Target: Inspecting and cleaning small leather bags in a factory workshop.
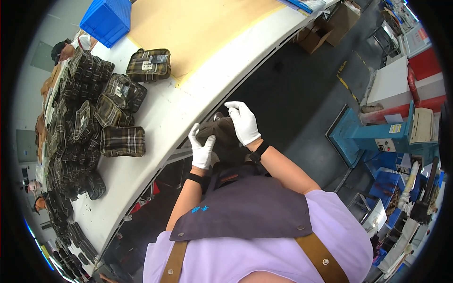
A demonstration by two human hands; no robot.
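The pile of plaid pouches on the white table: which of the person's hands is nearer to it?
Left. The left hand is right of the pile, past the edge of the white table; the right hand is farther right.

I can't make out what the dark brown item (224,131) is; the right hand (244,124) covers part of it, and I can't tell how firmly that or the left hand (201,147) grips. Blue crate (106,23) gets cut by my top edge. Print on the pouch tag (147,66) too small. Co-worker (84,42) mostly hidden behind the plaid stack (85,66).
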